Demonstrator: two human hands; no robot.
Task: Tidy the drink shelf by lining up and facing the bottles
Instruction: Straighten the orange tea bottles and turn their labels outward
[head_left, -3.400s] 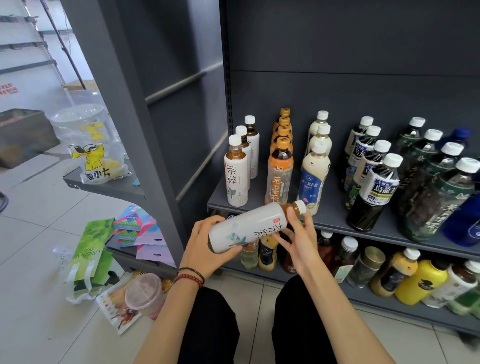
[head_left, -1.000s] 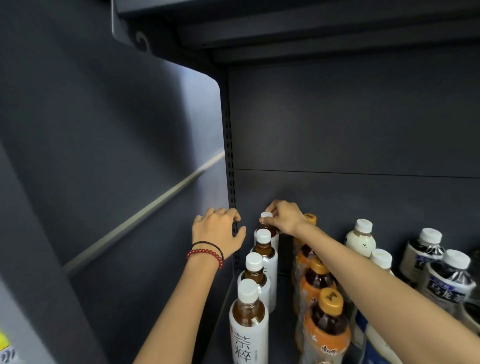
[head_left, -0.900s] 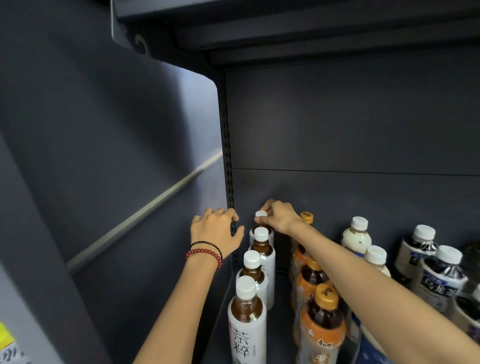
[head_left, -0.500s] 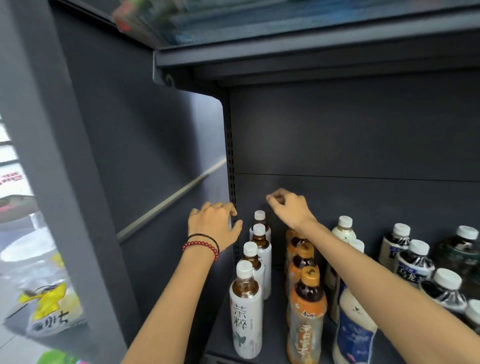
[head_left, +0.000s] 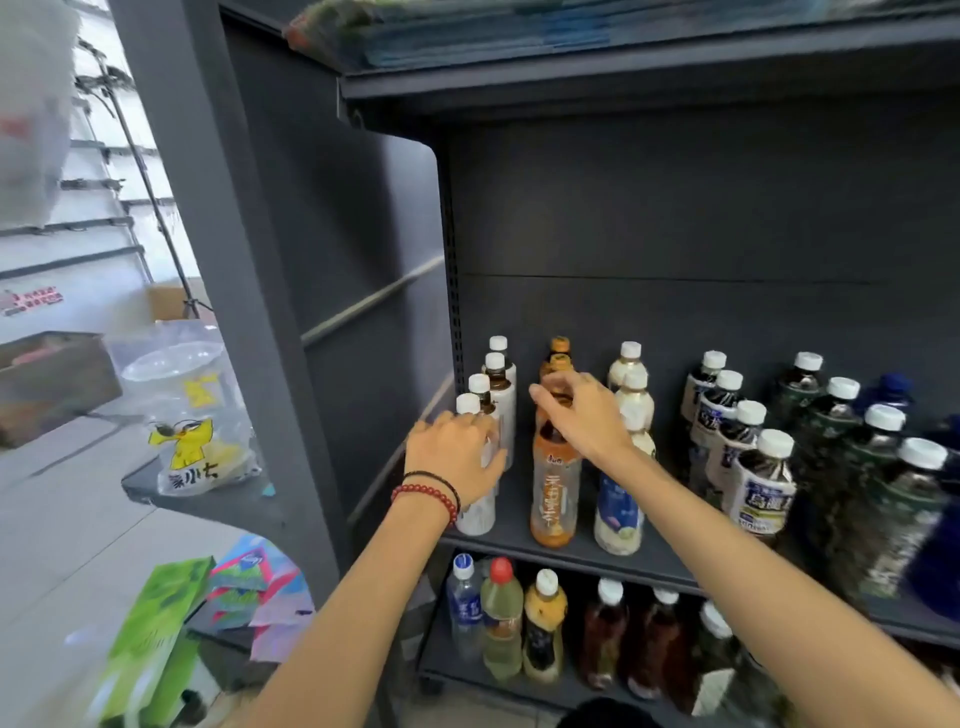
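Left hand (head_left: 451, 458): wrapped round the upper body of the front white bottle (head_left: 476, 513), thumb across the side nearer the right hand, fingers round the far side. Firm hold. The bottle stands upright at the front edge of the shelf (head_left: 654, 564); its white cap shows just above the knuckles. Black and red bead bracelets (head_left: 430, 491) sit on this wrist.

Beyond the left hand, three more white bottles (head_left: 506, 410) run in a file toward the back panel, close against the left wall of the unit.

Right hand (head_left: 583, 415): fingers (head_left: 545, 392) bent down over the top of the front orange bottle (head_left: 555, 493), cap hidden beneath them. Blurred; I cannot tell whether they pinch the cap or only rest on it. The bottle stands upright directly below the hand, label facing out, just beside the bottle in the left hand.

Behind the right hand, two orange caps (head_left: 560, 345) show further back. Just to its right is a file of milky bottles (head_left: 618, 512), then dark bottles with white-and-blue labels (head_left: 761, 493), then dark green bottles (head_left: 893, 525) furthest off.

Below both forearms, a lower shelf carries mixed bottles (head_left: 501, 618). Well to the left of the left hand is a plastic bag with a yellow cartoon (head_left: 192, 415), and below it a green packet (head_left: 150, 634).
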